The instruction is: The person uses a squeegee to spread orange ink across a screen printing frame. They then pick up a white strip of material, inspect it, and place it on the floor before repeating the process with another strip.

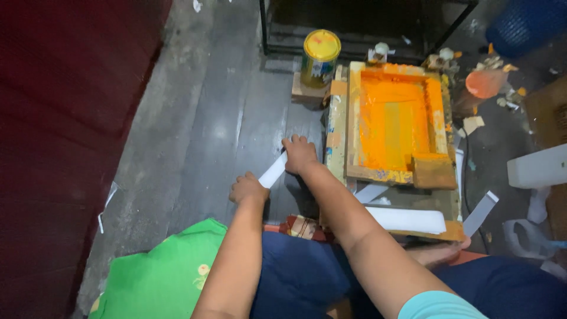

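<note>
Both my hands hold a white strip [273,171] over the dark floor, just left of a wooden printing frame. My left hand [248,189] grips its near end and my right hand [300,155] grips its far end. The frame [353,118] carries a screen covered in orange ink [393,118]. A wooden squeegee block [434,171] rests at the frame's near right corner. More white strips [407,220] lie on the board below the frame.
A yellow-lidded paint can [321,58] stands on a small block behind the frame. A green cloth [159,272] lies at my left knee. A dark red wall [65,118] runs along the left. Orange-stained clutter [484,82] and white containers [540,168] sit at the right.
</note>
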